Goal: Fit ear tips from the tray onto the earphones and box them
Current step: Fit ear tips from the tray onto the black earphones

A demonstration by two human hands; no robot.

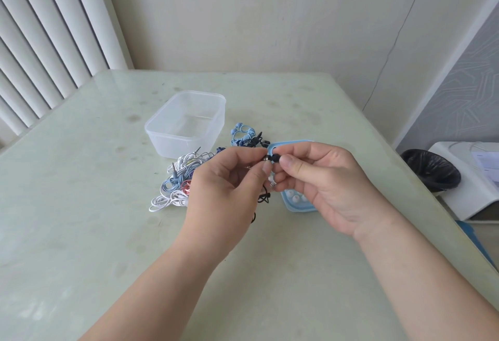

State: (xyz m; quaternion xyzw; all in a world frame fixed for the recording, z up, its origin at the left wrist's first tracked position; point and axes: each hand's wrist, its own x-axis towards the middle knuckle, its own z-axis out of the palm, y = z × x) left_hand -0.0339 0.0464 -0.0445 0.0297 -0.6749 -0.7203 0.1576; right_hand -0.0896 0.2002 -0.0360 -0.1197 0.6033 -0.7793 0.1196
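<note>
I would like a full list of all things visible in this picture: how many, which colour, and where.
table: one, pale green, under everything
box: one, clear, looks empty, far centre-left of the table
tangled earphones: several, white, blue and pink, in front of the box
coiled earphones: one set, light blue, right of the box
tray: one, light blue, mostly hidden behind the right hand
white ear tips: a few visible, in the tray
black earphone: one, between the hands, cord hanging down
black ear tip: one, against the earphone
bin: one, black liner, right of the table
blinds: white, far left
left hand: pinches the black earphone
right hand: pinches the black ear tip
</note>
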